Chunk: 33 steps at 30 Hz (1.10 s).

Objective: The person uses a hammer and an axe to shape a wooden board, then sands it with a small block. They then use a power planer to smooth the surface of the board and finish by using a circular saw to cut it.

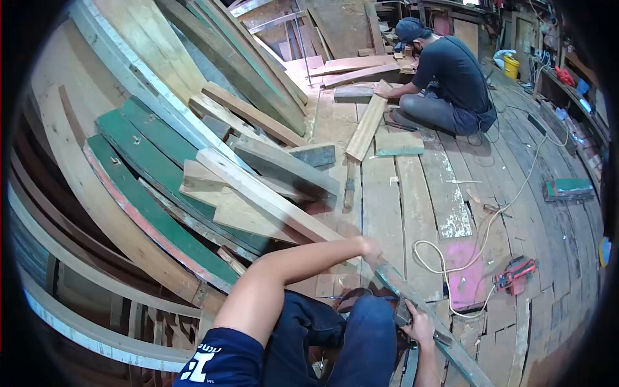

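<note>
A long, narrow bar of wood (464,367) with greenish sides runs slantwise past my bent knees (371,316). My right hand (420,326) is closed on a dark block-shaped tool (403,312) lying on this bar; its exact kind I cannot tell. Stretched across my lap, my left arm ends at the bar's far end, where my left hand (371,248) is smeared by motion and its fingers do not show clearly. Just beyond that hand, a pale squared beam (271,193) slants up to the left over other boards.
A seated person (454,84) in dark clothes rests a hand on a plank (369,129) ahead. At right lie a red power tool (516,274), a looping pale cable (445,274) and a green-topped block (567,189). Green curved boards (158,177) and stacked timber fill the left.
</note>
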Each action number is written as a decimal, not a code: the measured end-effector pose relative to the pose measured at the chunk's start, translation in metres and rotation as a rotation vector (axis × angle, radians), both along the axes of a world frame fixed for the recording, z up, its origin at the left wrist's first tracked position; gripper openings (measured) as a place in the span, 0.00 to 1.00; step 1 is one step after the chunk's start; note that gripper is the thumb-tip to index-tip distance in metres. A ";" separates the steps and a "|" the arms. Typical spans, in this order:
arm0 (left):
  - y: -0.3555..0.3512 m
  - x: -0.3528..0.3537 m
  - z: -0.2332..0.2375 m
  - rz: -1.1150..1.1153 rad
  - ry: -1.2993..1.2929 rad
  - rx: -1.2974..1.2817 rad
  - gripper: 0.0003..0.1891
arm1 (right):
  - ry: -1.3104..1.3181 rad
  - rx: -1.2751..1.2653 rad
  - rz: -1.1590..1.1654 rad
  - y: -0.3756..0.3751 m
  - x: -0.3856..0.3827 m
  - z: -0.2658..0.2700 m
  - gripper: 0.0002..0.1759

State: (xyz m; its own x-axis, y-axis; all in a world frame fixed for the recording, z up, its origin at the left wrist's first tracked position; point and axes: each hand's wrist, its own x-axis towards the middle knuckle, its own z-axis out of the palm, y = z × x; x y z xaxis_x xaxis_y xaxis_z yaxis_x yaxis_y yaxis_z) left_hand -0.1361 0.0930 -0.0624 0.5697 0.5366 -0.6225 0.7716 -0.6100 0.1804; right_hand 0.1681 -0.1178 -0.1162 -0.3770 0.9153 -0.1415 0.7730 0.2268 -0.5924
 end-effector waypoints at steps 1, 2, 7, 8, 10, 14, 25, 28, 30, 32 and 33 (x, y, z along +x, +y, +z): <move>-0.006 0.001 0.001 0.017 0.023 -0.004 0.22 | 0.005 0.004 -0.002 0.001 0.000 0.006 0.48; -0.010 0.001 0.003 0.016 0.007 -0.018 0.21 | -0.015 -0.033 -0.015 0.002 0.000 0.015 0.49; -0.008 -0.002 -0.002 -0.037 0.043 -0.013 0.19 | -0.014 -0.012 0.002 0.007 0.004 0.004 0.52; -0.004 -0.002 -0.003 -0.059 0.087 -0.032 0.19 | -0.021 -0.015 0.002 0.006 0.005 0.002 0.52; -0.001 -0.011 0.000 -0.045 0.021 0.000 0.20 | -0.027 -0.009 0.004 0.006 0.005 -0.001 0.52; 0.020 -0.029 -0.009 0.006 0.079 0.056 0.22 | -0.047 -0.015 -0.003 0.009 0.006 -0.008 0.51; 0.027 -0.030 -0.008 0.035 0.166 0.035 0.24 | -0.038 -0.038 -0.035 0.009 0.005 -0.006 0.51; 0.026 -0.037 -0.014 0.058 0.107 0.052 0.23 | -0.040 -0.030 -0.033 0.007 0.005 -0.005 0.52; 0.030 -0.045 -0.011 0.072 0.091 0.068 0.23 | -0.040 -0.015 -0.026 0.010 0.004 -0.004 0.52; 0.032 -0.050 -0.014 0.079 0.098 0.058 0.23 | -0.054 -0.008 -0.023 0.009 0.006 -0.009 0.52; 0.031 -0.051 -0.008 0.069 0.108 0.062 0.23 | -0.036 0.002 -0.024 0.009 0.006 -0.013 0.51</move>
